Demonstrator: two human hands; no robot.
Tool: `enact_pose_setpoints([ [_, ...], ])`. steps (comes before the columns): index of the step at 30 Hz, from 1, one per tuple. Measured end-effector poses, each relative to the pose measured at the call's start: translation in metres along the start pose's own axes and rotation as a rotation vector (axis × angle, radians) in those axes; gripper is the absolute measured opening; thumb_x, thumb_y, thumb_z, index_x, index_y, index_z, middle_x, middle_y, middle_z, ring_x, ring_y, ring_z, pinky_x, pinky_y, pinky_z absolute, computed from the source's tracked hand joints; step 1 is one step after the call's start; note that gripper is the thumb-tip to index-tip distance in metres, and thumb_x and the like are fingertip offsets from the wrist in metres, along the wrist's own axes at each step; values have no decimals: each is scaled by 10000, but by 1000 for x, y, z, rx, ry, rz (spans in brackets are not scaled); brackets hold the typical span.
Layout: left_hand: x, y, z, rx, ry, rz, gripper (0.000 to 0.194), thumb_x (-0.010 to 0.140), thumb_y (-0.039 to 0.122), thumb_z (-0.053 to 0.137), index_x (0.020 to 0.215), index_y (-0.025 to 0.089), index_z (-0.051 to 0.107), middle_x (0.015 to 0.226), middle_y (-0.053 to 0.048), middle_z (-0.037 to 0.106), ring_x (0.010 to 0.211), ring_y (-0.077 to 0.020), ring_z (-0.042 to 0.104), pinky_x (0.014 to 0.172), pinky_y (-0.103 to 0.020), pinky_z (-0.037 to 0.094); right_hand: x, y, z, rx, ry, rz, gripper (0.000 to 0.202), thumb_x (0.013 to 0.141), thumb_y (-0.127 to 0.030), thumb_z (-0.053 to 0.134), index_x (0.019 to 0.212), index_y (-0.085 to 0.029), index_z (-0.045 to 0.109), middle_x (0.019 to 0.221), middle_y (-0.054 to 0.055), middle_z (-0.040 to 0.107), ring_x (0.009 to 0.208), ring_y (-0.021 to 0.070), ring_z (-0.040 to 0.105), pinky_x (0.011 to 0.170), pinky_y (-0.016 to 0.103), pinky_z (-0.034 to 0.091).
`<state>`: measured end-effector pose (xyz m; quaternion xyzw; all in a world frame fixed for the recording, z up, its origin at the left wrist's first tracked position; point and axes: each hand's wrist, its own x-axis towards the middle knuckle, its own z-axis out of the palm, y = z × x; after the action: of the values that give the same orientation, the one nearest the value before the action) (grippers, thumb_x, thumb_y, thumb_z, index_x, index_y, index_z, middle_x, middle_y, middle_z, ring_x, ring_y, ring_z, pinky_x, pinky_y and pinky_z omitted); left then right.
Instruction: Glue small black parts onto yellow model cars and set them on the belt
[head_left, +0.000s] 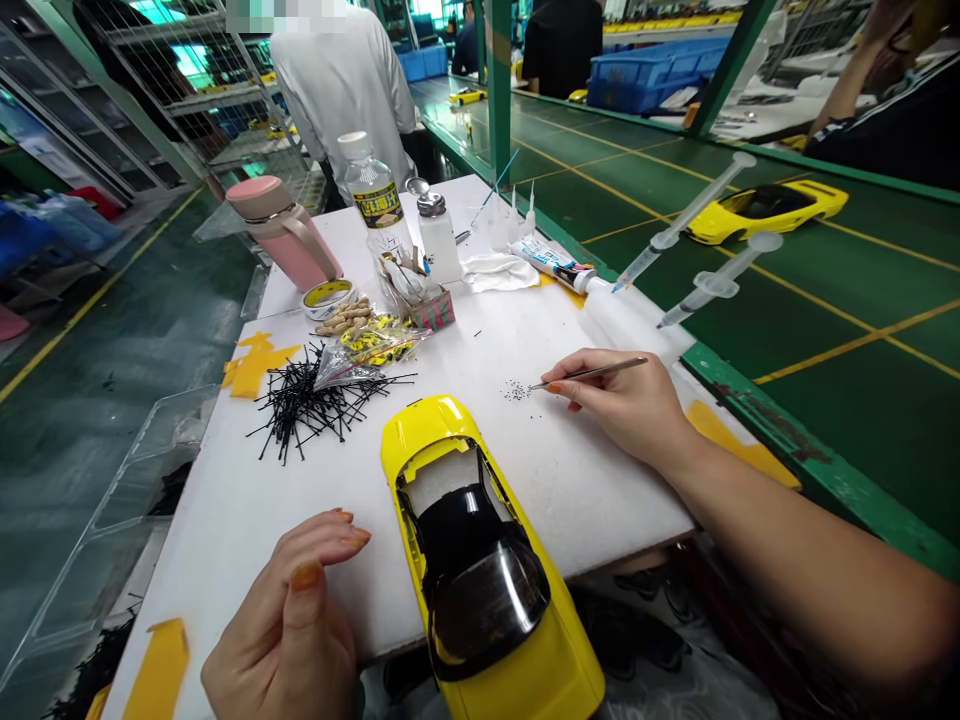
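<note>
My right hand is closed in a pinch on slim metal tweezers. Their tip touches a scatter of tiny black pieces on the white tabletop. A yellow model car body with a dark windshield and open rear section rests over the table's near edge, between my hands. My left hand is beside the car's left side, with its fingers apart and nothing in them. Beyond that hand lies a heap of thin black sticks, partly under a clear zip bag.
At the back stand a pink tumbler, a plastic bottle and a white dispenser bottle. Two syringes lean at the right by a glue tube. A green conveyor carries another yellow car body. Several people are nearby.
</note>
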<state>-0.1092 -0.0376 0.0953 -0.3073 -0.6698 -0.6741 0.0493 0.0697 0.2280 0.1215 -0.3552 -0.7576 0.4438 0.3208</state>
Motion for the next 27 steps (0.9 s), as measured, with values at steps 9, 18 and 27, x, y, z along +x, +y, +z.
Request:
enact_pose_setpoints([
  [9, -1, 4, 1, 16, 19, 0, 247, 1017, 295, 694, 812, 195, 789, 880, -43, 761, 938, -235, 728, 984, -413, 578, 0, -1, 0, -5, -24, 9, 171, 819, -349, 778, 832, -185, 824, 801, 60, 803, 585, 176, 673, 594, 321, 517],
  [18, 0, 3, 0, 5, -5, -6, 237, 1022, 278, 683, 827, 200, 794, 883, -41, 761, 944, -240, 723, 995, -427, 569, 0, -1, 0, -39, -24, -10, 151, 833, -327, 764, 833, -187, 822, 773, 46, 799, 576, 174, 674, 601, 322, 498],
  [27, 0, 4, -1, -19, -7, -25, 232, 1017, 279, 694, 825, 202, 801, 887, -36, 763, 948, -244, 718, 1001, -452, 570, -1, -4, 1, -53, -39, -2, 129, 870, -294, 740, 836, -188, 804, 797, 39, 793, 607, 170, 675, 628, 329, 498],
])
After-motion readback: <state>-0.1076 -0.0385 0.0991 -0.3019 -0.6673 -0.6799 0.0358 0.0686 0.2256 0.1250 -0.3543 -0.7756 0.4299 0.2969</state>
